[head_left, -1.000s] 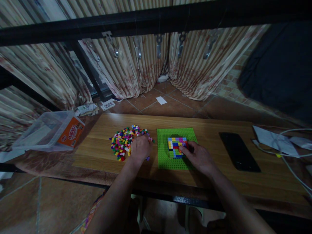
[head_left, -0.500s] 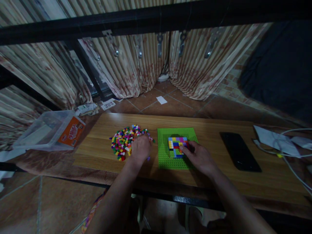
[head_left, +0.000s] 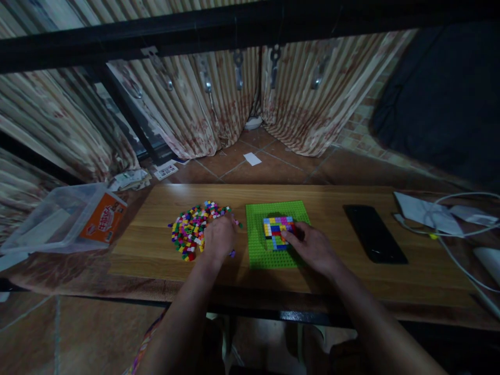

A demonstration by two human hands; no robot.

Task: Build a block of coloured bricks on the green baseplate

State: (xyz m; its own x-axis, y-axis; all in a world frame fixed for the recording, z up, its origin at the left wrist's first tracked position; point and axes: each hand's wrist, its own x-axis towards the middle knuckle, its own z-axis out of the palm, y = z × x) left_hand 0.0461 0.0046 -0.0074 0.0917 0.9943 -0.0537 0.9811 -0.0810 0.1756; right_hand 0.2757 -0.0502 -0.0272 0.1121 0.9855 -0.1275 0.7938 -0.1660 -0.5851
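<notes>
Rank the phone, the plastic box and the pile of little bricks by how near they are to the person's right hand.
From the right hand:
1. Black phone, just to its right on the table.
2. Brick pile, left, under the left hand.
3. Clear plastic box, far left, off the table's edge.

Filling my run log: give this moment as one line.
left hand: on brick pile | right hand: at brick block on baseplate | phone: right

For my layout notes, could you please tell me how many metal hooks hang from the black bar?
5: grey metal hooks and hang left to right along the black metal bar. More may be hidden in the gloom.
</notes>
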